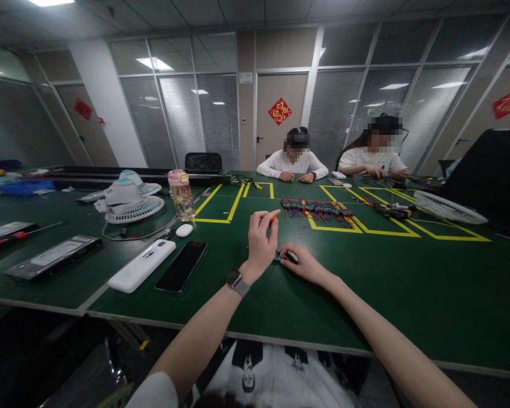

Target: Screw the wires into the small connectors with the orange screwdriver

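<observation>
My left hand, with a watch on its wrist, is closed around a slim upright screwdriver. Only the orange parts of its handle show between the fingers; the tip is hidden. Just to the right, my right hand rests low on the green table, its fingers pinching a small green circuit board. Most of the board is covered by the fingers. Beyond both hands lies a row of several small boards with red and blue wires.
Left of my hands lie a black phone, a white power bank and a white round case. A pink-lidded bottle and white fans stand farther back. Two people sit across the table.
</observation>
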Action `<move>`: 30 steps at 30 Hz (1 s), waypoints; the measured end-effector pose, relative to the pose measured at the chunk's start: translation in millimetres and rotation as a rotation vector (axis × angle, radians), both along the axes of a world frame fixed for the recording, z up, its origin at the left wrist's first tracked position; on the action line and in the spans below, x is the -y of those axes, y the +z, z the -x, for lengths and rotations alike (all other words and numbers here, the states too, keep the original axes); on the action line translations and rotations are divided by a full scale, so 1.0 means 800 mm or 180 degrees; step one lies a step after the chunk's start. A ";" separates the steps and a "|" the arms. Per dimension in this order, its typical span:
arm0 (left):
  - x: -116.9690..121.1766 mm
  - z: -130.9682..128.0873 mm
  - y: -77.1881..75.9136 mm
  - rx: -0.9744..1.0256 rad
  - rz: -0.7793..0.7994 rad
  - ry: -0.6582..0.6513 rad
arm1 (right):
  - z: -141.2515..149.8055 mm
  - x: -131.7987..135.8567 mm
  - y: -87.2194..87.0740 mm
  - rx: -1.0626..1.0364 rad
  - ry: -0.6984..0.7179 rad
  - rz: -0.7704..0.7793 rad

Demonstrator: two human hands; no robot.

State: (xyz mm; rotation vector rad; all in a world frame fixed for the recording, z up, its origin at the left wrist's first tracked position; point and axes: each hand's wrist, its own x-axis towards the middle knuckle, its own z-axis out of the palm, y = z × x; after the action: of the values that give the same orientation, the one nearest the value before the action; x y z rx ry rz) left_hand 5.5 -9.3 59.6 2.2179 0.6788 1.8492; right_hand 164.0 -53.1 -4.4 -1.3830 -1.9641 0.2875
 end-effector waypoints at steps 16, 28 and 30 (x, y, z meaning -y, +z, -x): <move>0.003 0.001 0.001 -0.0102 0.0083 -0.0293 | 0.001 0.001 0.002 -0.0031 0.0023 0.0029; 0.004 0.000 0.000 -0.0055 0.0049 -0.0314 | 0.001 0.001 0.001 0.0039 0.0048 -0.0095; 0.005 0.000 0.001 -0.0084 0.0052 -0.0274 | 0.001 0.001 0.000 0.0054 0.0054 -0.0108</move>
State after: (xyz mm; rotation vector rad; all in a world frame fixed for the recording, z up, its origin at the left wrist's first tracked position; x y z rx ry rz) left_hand 5.1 -13.1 60.3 2.2283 0.5910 1.7702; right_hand 163.3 -53.9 -4.0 -1.3518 -1.9864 0.2500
